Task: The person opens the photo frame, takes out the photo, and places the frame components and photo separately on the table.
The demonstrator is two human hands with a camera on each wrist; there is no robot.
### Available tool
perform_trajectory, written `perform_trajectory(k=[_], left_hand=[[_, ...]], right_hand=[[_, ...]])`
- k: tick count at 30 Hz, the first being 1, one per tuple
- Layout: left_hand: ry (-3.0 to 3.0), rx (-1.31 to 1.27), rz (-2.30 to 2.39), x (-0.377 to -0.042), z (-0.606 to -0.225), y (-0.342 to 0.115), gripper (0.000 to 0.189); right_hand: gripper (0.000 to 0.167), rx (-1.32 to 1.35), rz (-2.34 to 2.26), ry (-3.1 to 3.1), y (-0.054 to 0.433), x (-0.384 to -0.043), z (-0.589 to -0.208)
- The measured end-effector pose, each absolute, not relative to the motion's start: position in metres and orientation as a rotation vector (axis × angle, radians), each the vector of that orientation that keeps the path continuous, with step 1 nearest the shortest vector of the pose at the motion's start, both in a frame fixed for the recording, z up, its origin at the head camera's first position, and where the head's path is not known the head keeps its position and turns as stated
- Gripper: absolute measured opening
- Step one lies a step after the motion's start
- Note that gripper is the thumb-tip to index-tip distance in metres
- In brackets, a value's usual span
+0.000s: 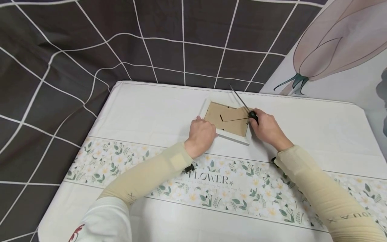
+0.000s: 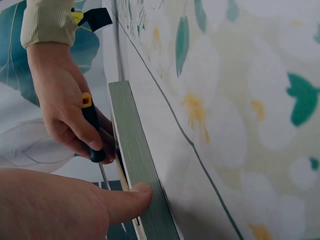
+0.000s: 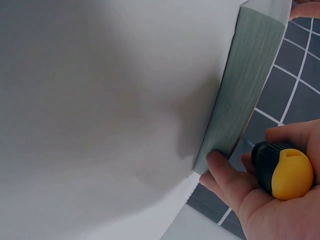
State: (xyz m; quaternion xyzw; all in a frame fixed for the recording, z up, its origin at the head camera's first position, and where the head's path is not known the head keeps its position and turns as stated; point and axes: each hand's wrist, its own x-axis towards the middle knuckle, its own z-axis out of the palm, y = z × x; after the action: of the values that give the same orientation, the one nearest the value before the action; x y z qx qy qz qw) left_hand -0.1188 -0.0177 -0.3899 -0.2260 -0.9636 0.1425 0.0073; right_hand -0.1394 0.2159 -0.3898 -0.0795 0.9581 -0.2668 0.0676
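Observation:
A picture frame [image 1: 232, 136] with pale edges lies back side up, its brown backing board [image 1: 232, 126] showing small black tabs around the border. My left hand [image 1: 202, 134] grips the frame's near left corner, and in the left wrist view the thumb [image 2: 132, 200] presses on its side. My right hand [image 1: 267, 129] holds a screwdriver [image 1: 253, 116] by its black and yellow handle, the long shaft pointing toward the back of the table. In the right wrist view, fingers of this same hand [image 3: 255, 195] touch the end of the frame's side below the handle [image 3: 287, 172].
A white tablecloth [image 1: 151, 111] with a floral band [image 1: 223, 195] lettered FLOWER covers the table. Behind it and along the left hangs a dark cloth [image 1: 160, 53] with a white grid. A wall with a large pink flower [image 1: 320, 60] rises at the back right.

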Motion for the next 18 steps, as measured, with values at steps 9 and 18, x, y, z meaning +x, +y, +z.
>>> perform_trajectory(k=[9, 18], left_hand=[[-2.989, -0.668, 0.451, -0.117, -0.392, -0.014, 0.049], [-2.958, -0.646, 0.437, -0.117, -0.396, -0.014, 0.051]], right_hand=[[0.050, -0.283, -0.787, 2.891, 0.216, -0.144, -0.392], [0.048, -0.338, -0.772, 2.914, 0.216, -0.151, -0.394]])
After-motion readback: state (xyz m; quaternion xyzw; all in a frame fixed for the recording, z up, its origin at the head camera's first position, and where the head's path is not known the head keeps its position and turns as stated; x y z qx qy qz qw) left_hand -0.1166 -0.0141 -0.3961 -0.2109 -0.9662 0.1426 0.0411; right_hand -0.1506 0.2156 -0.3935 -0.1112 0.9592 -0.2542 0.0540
